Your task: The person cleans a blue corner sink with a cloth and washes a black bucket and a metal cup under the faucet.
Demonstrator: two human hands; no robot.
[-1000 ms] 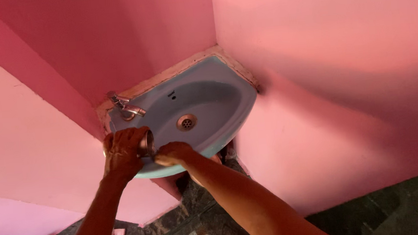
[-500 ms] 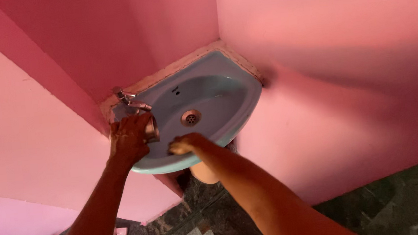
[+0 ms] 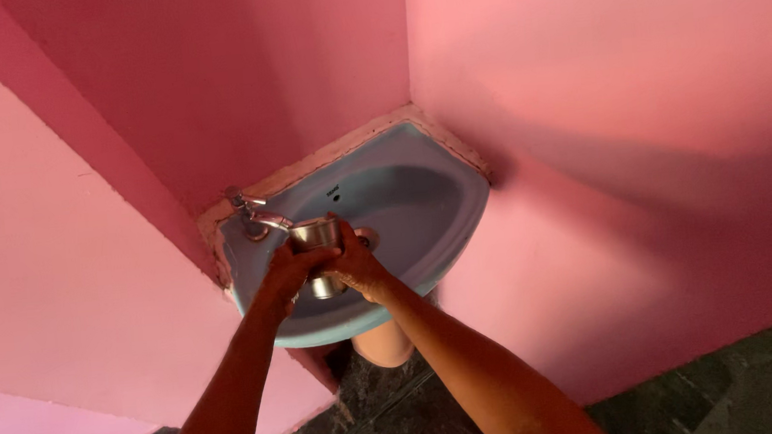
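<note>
Looking down through the head camera, I saw both of my hands meeting over a pale blue wash basin (image 3: 431, 200) set into the corner of a pink-walled room (image 3: 615, 98). Between them I held a steel tumbler (image 3: 316, 236), a plain metal cup with its open mouth tilted up and toward the back of the basin. My left hand (image 3: 288, 272) was curled round the cup's left side and lower part, the fingers closed against the metal; my right hand (image 3: 357, 267) gripped it from the right, thumb and fingers pressed on the wall of the cup, so both hands were grasping it together. The tumbler sat above the front half of the bowl, just beside the spout of a chrome tap (image 3: 253, 214) mounted at the basin's left rear corner; the rim of the cup was close under the spout's end, though I could not tell whether they touched, nor whether water was running. Part of the drain (image 3: 367, 238) showed just to the right of the cup. Below the basin, a pinkish pedestal (image 3: 385, 344) stood on a dark stone-patterned floor (image 3: 739, 382).
</note>
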